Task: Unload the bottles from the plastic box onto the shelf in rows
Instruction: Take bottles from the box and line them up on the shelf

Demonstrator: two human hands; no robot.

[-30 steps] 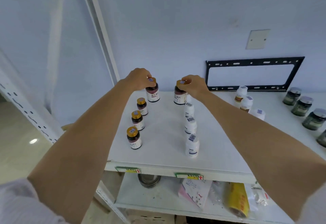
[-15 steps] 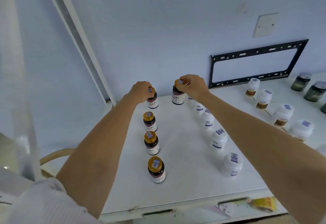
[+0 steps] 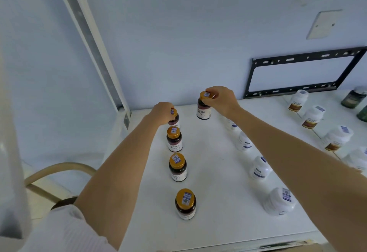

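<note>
A row of dark bottles with gold caps runs front to back on the white shelf (image 3: 208, 172). My left hand (image 3: 161, 112) grips the cap of the rearmost bottle of that row (image 3: 174, 119). Behind it stand a second bottle (image 3: 174, 139), a third (image 3: 177, 167) and the front one (image 3: 185, 204). My right hand (image 3: 222, 98) holds another gold-capped bottle (image 3: 204, 105) by its cap at the back of the shelf, right of the row; I cannot tell if it touches the surface. The plastic box is out of view.
A row of white bottles (image 3: 259, 167) runs under my right forearm. Brown-labelled white bottles (image 3: 312, 116) and dark green jars (image 3: 353, 96) stand at the right. A black metal bracket (image 3: 297, 73) hangs on the back wall. A white shelf upright (image 3: 95, 43) rises at left.
The view has moved closer and looks more steeply down on the shelf. Both hands stay on their bottle caps at the back; the right hand's bottle has hardly shifted.
</note>
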